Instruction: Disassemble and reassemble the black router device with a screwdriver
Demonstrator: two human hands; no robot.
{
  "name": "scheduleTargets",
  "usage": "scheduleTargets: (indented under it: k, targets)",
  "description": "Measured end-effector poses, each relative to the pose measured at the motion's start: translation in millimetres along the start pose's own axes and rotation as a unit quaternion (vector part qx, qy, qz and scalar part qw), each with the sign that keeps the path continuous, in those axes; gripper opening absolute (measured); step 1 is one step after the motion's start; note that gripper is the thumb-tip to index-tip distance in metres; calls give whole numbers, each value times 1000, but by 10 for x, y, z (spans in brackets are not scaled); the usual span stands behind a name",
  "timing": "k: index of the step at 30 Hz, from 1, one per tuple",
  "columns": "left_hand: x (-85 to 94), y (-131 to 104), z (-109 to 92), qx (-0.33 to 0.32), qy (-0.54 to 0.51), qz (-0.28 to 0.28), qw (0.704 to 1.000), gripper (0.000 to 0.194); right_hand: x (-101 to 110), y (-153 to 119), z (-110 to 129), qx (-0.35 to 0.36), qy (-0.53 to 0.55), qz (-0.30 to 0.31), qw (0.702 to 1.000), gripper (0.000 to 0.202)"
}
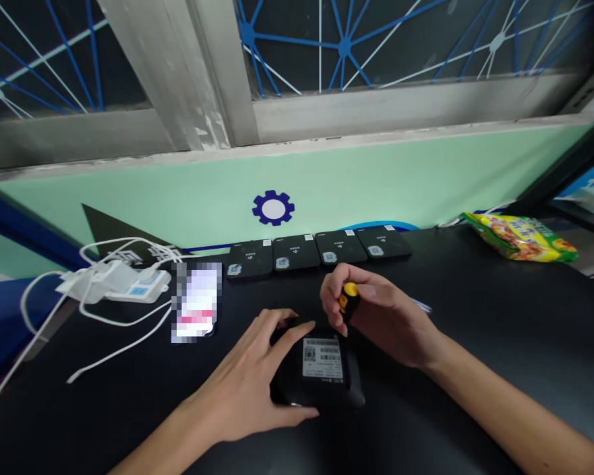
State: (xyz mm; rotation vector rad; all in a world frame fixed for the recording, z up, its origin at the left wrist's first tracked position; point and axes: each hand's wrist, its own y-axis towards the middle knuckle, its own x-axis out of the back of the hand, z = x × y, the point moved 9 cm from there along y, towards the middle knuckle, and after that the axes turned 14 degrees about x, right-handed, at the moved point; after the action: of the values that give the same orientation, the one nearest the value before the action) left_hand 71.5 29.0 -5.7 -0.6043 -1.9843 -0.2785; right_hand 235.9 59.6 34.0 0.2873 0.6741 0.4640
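Observation:
A black box-shaped device (321,394) lies on the dark table, its white label with printed codes facing up. My left hand (250,376) grips it from the left, fingers along its far edge and thumb at the near edge. Above the device's far right corner, my right hand (391,316) is closed around a screwdriver (349,300) with a yellow and black handle, held roughly upright. The screwdriver's tip is hidden, so I cannot tell whether it touches the device.
Several flat black boxes (297,253) stand in a row by the wall. On the left are a lit phone (198,300), a white power strip (141,287) and loose white cables (123,323). A yellow-green snack bag (525,237) lies far right. Thin pale items (422,305) lie behind my right hand.

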Motion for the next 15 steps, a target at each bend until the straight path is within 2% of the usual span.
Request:
scheduleTargets:
  k: [7,13,15]
  targets:
    - [-4,-15,19,6,2,3,1000,108,-41,-5,5,-4,21,12,1000,17]
    - [6,-14,12,11,-2,4,1000,107,-27,-5,5,-4,-16,18,1000,39]
    - [6,-13,8,13,0,5,1000,107,-21,-5,-10,-6,-21,20,1000,38]
